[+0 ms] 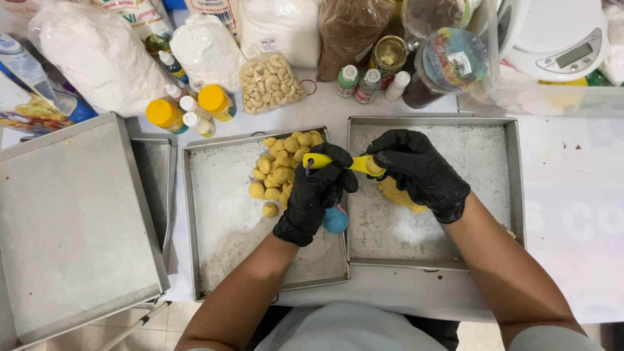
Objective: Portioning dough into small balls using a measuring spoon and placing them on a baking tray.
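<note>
Both my hands wear black gloves. My left hand point(316, 192) grips the handle of a yellow measuring spoon point(338, 162). Its bowl end lies under the fingers of my right hand point(419, 172), which presses yellow dough into it. A lump of yellow dough point(398, 195) sits under my right hand in the right floured metal tray point(455, 247). A heap of several small yellow dough balls point(281, 168) lies in the middle floured tray point(224, 214). A blue spoon point(335, 221) of the same set hangs below my left hand.
An upturned grey tray point(71, 221) lies at the left. Along the back stand bags of white flour point(97, 52), a bag of cashews point(270, 81), small colouring bottles point(188, 110), brown powder bags, jars and a white kitchen scale point(559, 39).
</note>
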